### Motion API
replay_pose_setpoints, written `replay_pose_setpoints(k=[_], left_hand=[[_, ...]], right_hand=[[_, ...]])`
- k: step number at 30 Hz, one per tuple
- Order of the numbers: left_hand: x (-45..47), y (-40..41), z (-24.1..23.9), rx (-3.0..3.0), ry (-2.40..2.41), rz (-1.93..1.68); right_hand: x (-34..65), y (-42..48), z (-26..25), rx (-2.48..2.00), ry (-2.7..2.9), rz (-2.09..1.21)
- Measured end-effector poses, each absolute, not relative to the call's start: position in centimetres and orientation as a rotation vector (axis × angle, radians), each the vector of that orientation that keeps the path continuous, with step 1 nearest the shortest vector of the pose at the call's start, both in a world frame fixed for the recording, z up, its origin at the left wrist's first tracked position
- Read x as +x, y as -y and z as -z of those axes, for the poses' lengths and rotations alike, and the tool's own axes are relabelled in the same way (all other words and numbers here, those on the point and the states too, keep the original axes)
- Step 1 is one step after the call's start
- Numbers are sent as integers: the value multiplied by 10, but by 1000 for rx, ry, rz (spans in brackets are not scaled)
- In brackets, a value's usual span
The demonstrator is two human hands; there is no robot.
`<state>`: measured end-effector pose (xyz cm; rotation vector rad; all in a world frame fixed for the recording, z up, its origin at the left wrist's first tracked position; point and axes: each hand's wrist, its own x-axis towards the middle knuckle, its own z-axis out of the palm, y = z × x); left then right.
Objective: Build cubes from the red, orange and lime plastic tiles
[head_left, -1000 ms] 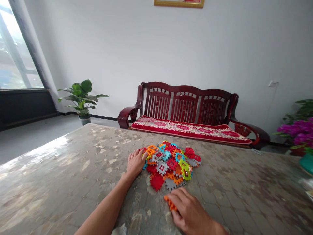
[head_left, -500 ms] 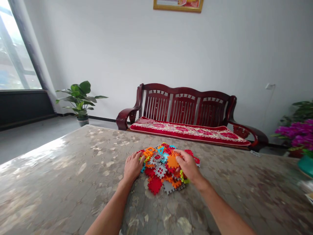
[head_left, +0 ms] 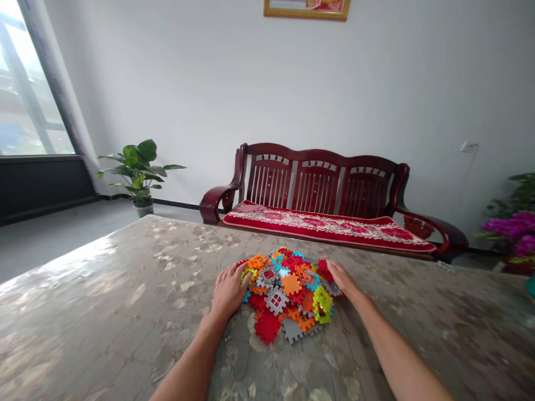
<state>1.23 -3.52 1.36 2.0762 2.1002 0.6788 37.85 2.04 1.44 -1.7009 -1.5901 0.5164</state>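
Seeing a loose pile (head_left: 295, 295) of tiles in the middle of the tabletop (head_left: 137, 312), between both hands. Would call the left hand (head_left: 229, 288) open: fanned and curved over the left edge, thumb spread, not clearly gripping anything. Can place the right hand (head_left: 343, 278) along the right edge, stretched out, touching a red tile (head_left: 323, 269); can't tell if gripping it, with fingertips partly hidden. Would read both as side walls, likely to stop sliding outward. Looks like thin, rigid plastic, square-toothed along the edges, overlapping at odd tilts. Note a solid orange tile (head_left: 291, 284) on top, a gray tile (head_left: 276, 301) with a four-pane cutout just nearer, a pierced lime tile (head_left: 322, 304) leaning at right. Underneath: glossy, floral, quilted-looking.
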Motion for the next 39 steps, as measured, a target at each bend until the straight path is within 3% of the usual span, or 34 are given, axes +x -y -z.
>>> replay_pose_setpoints(k=[13, 20, 31, 39], left_hand=[[7, 33, -19, 1828, -2173, -956], [9, 50, -21, 1790, -2474, -723], [1, 94, -14, 1906, -2530, -415], [-1, 116, -17, 1856, -2559, -293]], right_hand=[[412, 29, 7, -1706, 1407, -398], [406, 64, 14, -1864, 1574, -162], [366, 109, 6, -2159, 1770, 87], [347, 133, -5, -2418, 1761, 82]])
